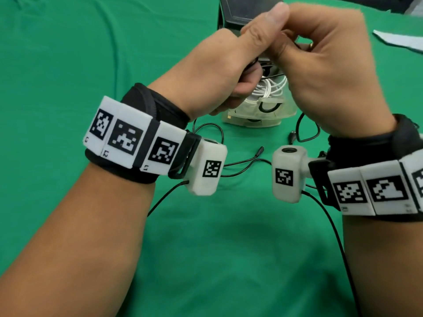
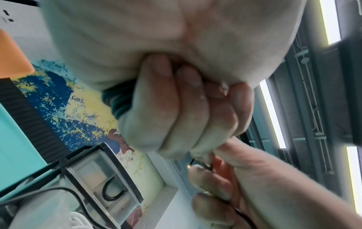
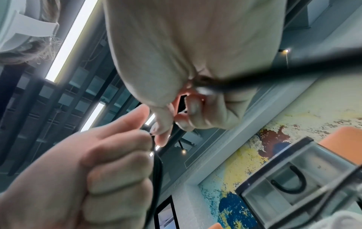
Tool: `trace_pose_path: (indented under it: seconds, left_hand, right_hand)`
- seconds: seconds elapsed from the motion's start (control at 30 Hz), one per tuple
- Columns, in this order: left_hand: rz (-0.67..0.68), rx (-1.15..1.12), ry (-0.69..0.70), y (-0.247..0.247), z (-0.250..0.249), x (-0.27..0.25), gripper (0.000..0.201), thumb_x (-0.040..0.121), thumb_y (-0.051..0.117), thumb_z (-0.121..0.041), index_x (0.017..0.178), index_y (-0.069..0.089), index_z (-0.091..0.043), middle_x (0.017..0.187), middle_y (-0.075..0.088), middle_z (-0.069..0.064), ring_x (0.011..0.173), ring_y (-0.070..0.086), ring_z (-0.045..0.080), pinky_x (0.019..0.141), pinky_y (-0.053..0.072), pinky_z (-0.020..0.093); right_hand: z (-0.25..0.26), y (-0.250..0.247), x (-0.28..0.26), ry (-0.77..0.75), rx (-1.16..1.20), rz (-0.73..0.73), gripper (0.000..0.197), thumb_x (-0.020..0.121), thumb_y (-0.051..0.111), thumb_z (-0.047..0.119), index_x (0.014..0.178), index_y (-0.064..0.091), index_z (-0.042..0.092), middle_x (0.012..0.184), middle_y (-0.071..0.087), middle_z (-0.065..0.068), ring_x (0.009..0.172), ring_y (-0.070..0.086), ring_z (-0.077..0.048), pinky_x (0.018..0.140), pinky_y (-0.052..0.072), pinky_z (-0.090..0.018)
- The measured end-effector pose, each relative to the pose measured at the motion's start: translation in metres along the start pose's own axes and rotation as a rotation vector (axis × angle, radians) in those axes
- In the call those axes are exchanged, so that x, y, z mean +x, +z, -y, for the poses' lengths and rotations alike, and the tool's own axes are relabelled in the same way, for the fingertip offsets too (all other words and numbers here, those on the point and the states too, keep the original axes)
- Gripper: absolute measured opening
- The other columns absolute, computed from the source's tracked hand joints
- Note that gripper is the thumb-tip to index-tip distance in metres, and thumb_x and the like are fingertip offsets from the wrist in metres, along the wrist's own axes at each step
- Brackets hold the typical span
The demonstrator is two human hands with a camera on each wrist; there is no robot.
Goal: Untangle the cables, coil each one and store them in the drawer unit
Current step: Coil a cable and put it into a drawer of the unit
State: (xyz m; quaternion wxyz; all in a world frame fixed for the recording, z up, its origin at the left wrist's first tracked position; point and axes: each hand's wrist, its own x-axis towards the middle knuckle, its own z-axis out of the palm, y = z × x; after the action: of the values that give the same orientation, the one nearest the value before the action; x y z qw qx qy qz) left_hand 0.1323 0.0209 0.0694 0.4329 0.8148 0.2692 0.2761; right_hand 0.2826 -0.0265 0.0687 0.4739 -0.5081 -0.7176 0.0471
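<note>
Both hands are raised over the green desk, meeting at 12 o'clock. The left hand has its grip curled tight around a black cable; the right hand pinches the same cable just beside it. More black cable lies loose on the desk at 6 o'clock of the hands. The drawer unit, holding a white cable, sits below them.

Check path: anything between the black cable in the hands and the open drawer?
Nothing visible. Both the left hand and right hand hold the black cable right above the open drawer, which already holds a white cable.
</note>
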Motion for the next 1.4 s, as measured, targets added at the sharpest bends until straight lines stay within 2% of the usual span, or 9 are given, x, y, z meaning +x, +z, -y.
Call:
trace_pose_path:
  seconds: [0.17, 0.27, 0.43, 0.53, 0.8, 1.0, 1.17, 1.3, 1.4]
  left_hand:
    - [0.05, -0.242, 0.057, 0.004, 0.0, 0.002, 0.068, 0.106, 0.03, -0.035, 0.041, 0.033, -0.016, 0.037, 0.026, 0.0, 0.037, 0.018, 0.024, 0.043, 0.017, 0.019]
    - [0.074, -0.42, 0.125, 0.003, -0.002, 0.003, 0.056, 0.1, 0.031, -0.029, 0.045, 0.033, -0.021, 0.041, 0.026, -0.003, 0.041, 0.011, 0.022, 0.044, 0.01, 0.024]
    - [0.046, -0.807, 0.285, -0.004, 0.001, 0.006, 0.028, 0.088, 0.029, -0.021, 0.061, 0.037, -0.02, 0.054, 0.028, -0.008, 0.045, 0.019, 0.012, 0.042, 0.017, 0.026]
    - [-0.156, -0.917, 0.348, -0.005, 0.005, 0.009, 0.013, 0.082, 0.038, -0.021, 0.069, 0.038, -0.016, 0.059, 0.039, -0.007, 0.051, 0.031, 0.009, 0.051, 0.029, 0.024]
    - [-0.471, -0.125, 0.27, -0.005, 0.018, 0.018, 0.028, 0.096, 0.044, -0.015, 0.068, 0.045, -0.017, 0.06, 0.042, -0.01, 0.058, 0.044, 0.009, 0.065, 0.038, 0.028]
    - [-0.187, 0.113, 0.063, -0.008, 0.018, 0.012, 0.058, 0.106, 0.026, -0.041, 0.058, 0.052, -0.02, 0.054, 0.045, -0.002, 0.05, 0.041, 0.009, 0.056, 0.034, 0.02]
    - [-0.048, 0.011, -0.054, 0.0, 0.008, 0.005, 0.078, 0.105, 0.017, -0.05, 0.055, 0.051, 0.0, 0.038, 0.032, -0.004, 0.035, 0.03, 0.012, 0.039, 0.028, 0.014]
    - [0.018, -0.022, -0.047, 0.003, 0.005, 0.002, 0.081, 0.104, 0.014, -0.052, 0.049, 0.045, -0.002, 0.036, 0.027, -0.004, 0.033, 0.026, 0.015, 0.038, 0.027, 0.017]
    - [0.069, -0.128, -0.003, 0.005, 0.003, 0.002, 0.078, 0.105, 0.019, -0.049, 0.042, 0.042, -0.009, 0.037, 0.024, -0.001, 0.034, 0.023, 0.022, 0.039, 0.025, 0.017]
  right_hand:
    - [-0.016, 0.014, 0.0, 0.126, 0.064, -0.004, 0.023, 0.102, 0.051, 0.019, 0.101, 0.07, 0.005, 0.095, 0.069, -0.017, 0.085, 0.058, -0.014, 0.083, 0.052, -0.038]
    - [-0.02, 0.026, -0.003, 0.233, 0.063, 0.046, 0.025, 0.097, 0.053, 0.017, 0.078, 0.063, 0.03, 0.08, 0.067, 0.001, 0.077, 0.057, -0.009, 0.076, 0.053, -0.042]
    - [-0.005, 0.043, -0.006, 0.347, -0.042, 0.268, 0.034, 0.101, 0.05, 0.026, 0.067, 0.051, 0.031, 0.055, 0.051, 0.018, 0.051, 0.041, 0.002, 0.054, 0.034, -0.015]
    - [0.01, 0.041, -0.007, 0.312, -0.057, 0.384, 0.032, 0.103, 0.048, 0.024, 0.074, 0.06, 0.026, 0.056, 0.042, 0.008, 0.048, 0.036, -0.004, 0.048, 0.028, -0.018]
    - [0.027, 0.015, -0.007, 0.291, -0.194, 0.516, 0.029, 0.099, 0.052, 0.04, 0.086, 0.072, 0.023, 0.044, 0.044, 0.01, 0.045, 0.042, -0.003, 0.046, 0.032, -0.015]
    - [0.029, -0.012, -0.006, 0.216, -0.089, 0.324, 0.023, 0.099, 0.057, 0.033, 0.086, 0.072, 0.022, 0.059, 0.053, 0.008, 0.053, 0.043, -0.004, 0.05, 0.034, -0.014]
    - [0.022, -0.013, -0.007, 0.162, -0.017, 0.169, 0.019, 0.096, 0.062, 0.025, 0.101, 0.069, 0.008, 0.079, 0.07, -0.006, 0.077, 0.06, -0.037, 0.066, 0.05, -0.045]
    - [0.017, -0.012, -0.005, 0.104, 0.042, 0.007, 0.031, 0.089, 0.072, 0.037, 0.1, 0.067, 0.008, 0.072, 0.052, -0.01, 0.059, 0.038, -0.022, 0.053, 0.034, -0.035]
    - [0.012, -0.008, -0.004, 0.096, 0.109, -0.081, 0.031, 0.085, 0.075, 0.039, 0.097, 0.067, 0.011, 0.075, 0.056, -0.02, 0.064, 0.041, -0.035, 0.054, 0.034, -0.037]
